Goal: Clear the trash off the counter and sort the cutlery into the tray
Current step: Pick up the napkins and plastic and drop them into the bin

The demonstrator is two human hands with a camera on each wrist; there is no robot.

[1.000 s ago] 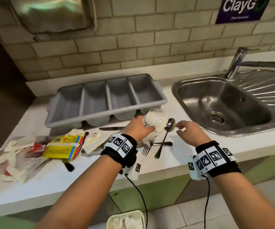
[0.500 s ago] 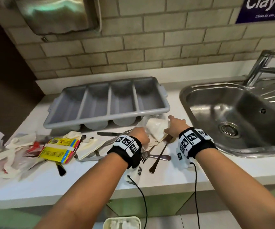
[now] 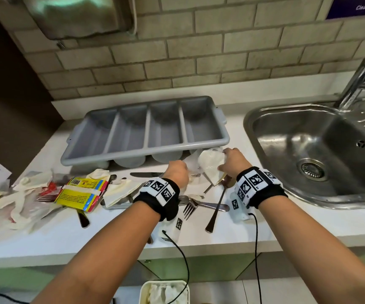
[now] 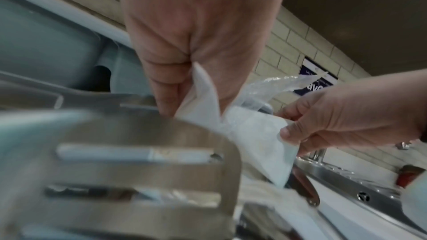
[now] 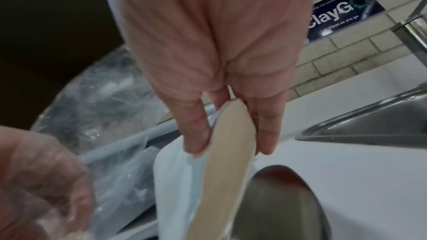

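The white paper wrapper (image 3: 210, 165) was up off the counter, just in front of the right end of the grey cutlery tray (image 3: 146, 148), held between both hands together with a piece of clear plastic film (image 3: 191, 164). The right hand (image 3: 235, 161) pinched the wrapper's edge, finger and thumb closed flat on either side of it, as the right wrist view showed plainly (image 5: 231, 134). The left hand (image 3: 177, 172) had its fingers curled and pinched on the other corner of the paper and film (image 4: 203, 98).

By the look of things the task was barely started. All four compartments of the tray stood empty, so no cutlery had been sorted. In front of the tray, nearer the person, lay a fork (image 3: 191, 206) and a spoon (image 3: 217, 205) crossing each other, and a knife (image 3: 148, 174) lay just before the tray's front wall. Left of those, still in front of the tray, a yellow packet (image 3: 80, 193) and crumpled white papers (image 3: 17, 200) covered more cutlery whose handles poked out from under the litter.

A white bin (image 3: 164, 292) below the counter edge already held some pale scraps, so I judged a little trash was cleared, with the held wrapper next and most of the pile left.
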